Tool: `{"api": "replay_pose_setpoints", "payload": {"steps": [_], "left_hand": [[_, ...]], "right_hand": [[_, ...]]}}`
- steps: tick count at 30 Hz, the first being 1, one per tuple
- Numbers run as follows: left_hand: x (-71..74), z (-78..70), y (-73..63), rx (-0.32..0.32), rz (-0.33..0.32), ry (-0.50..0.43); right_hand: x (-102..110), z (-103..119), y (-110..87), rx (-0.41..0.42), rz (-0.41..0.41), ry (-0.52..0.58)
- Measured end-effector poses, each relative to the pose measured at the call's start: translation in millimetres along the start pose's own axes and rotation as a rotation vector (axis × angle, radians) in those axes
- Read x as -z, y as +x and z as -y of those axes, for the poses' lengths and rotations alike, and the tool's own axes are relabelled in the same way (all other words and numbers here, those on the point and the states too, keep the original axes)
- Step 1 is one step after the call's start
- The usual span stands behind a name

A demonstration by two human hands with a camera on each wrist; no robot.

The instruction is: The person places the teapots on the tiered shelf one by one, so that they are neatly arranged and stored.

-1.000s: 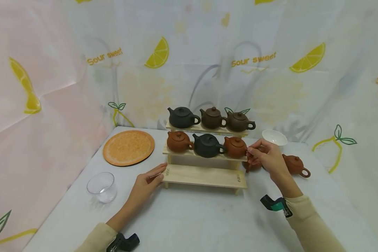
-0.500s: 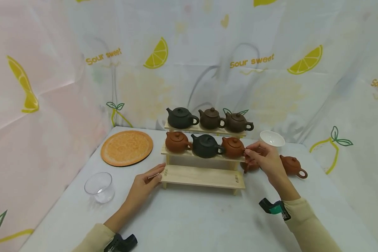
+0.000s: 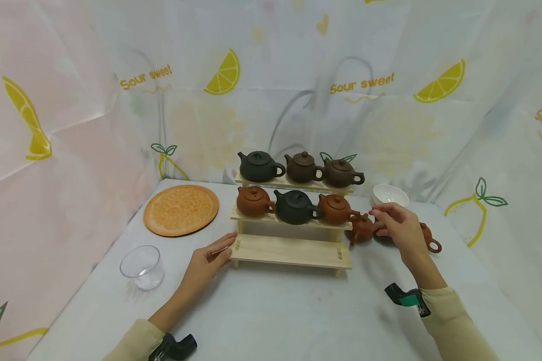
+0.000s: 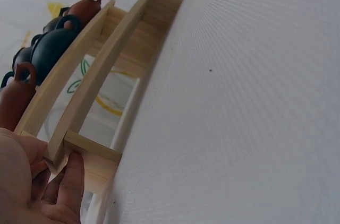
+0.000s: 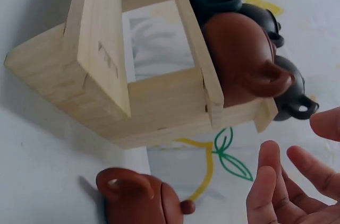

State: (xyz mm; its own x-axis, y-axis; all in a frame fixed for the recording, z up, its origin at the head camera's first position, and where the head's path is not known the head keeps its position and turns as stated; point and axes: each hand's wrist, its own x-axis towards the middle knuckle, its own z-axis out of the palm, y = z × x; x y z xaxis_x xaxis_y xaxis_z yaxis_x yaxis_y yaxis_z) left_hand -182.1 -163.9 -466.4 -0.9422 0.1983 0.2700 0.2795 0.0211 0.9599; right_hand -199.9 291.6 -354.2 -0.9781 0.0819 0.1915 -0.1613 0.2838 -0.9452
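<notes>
Six teapots [image 3: 294, 208] stand on a wooden rack [image 3: 255, 246] above its lowest board [image 3: 293, 252], whose left end the left hand [image 3: 209, 264] grips; the right hand [image 3: 401, 228] hangs relaxed, holding nothing, right of the rack. More teapots [image 3: 362, 231] on the bench [image 3: 271, 321] there appear left to place.

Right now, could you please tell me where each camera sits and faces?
Head: on the head, facing forward and down at the wooden stand; left hand, right hand and sleeves show.
Left wrist: on that wrist, facing along the stand; left hand near, right hand at top.
Right wrist: on that wrist, facing the stand's right end; only right hand shows.
Shared: both wrist views show the stand and teapots from opposite ends.
</notes>
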Motion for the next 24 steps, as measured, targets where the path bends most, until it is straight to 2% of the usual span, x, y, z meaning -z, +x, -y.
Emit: {"api": "replay_pose_setpoints", "payload": {"steps": [7,15,24], "left_hand": [[0.7,1.3,-0.2,-0.001,-0.009,-0.005],[-0.1,3.6,-1.1,0.001,-0.007,-0.015],[1.3,3.1,0.2,-0.021,0.0,0.02]], "right_hand": [[10,-6,-2.8,-0.023,0.002,0.036],[21,-15,-2.5,-0.027,-0.004,0.013],[40,-26,-2.1,-0.014,-0.089,0.046]]}}
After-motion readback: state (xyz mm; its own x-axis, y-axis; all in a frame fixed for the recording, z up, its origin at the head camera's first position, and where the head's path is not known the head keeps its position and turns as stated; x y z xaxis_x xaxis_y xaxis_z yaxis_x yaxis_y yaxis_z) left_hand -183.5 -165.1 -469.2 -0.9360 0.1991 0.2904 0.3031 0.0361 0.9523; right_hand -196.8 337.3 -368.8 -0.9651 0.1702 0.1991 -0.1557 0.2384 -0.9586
